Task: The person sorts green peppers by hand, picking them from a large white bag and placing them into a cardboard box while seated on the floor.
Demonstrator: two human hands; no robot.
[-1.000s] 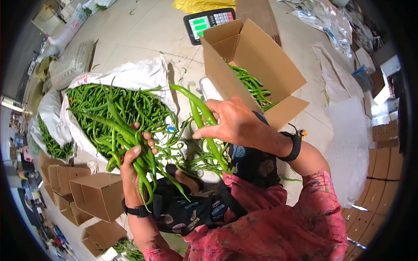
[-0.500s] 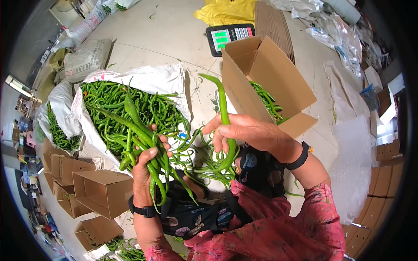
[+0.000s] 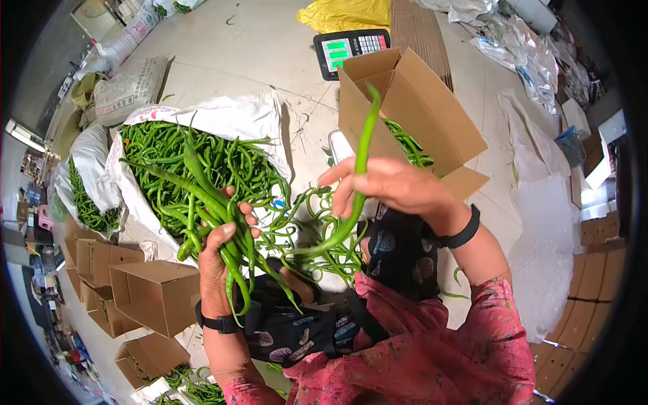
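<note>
A bunch of long green peppers (image 3: 219,214) is gripped in my left hand (image 3: 219,239), in front of a white sack (image 3: 233,111) full of green peppers. One long curved pepper (image 3: 364,145) is pinched between the thumb and fingers of my right hand (image 3: 398,189). Its upper tip overlaps the open cardboard box (image 3: 442,111), which has green peppers (image 3: 408,143) inside. Below and between my hands, loose peppers (image 3: 337,260) lie in a tangle near my legs.
Beyond the box stand a scale (image 3: 347,50) with a lit green display, a yellow bag (image 3: 344,15) and flattened cardboard (image 3: 422,40). Small open boxes (image 3: 158,293) and another sack of peppers (image 3: 91,196) are on the left. Plastic wrap (image 3: 543,256) lies on the right.
The pepper in my right hand has tilted, its upper tip swinging right and its lower end left. My right hand has turned slightly. My left hand still holds the bunch.
</note>
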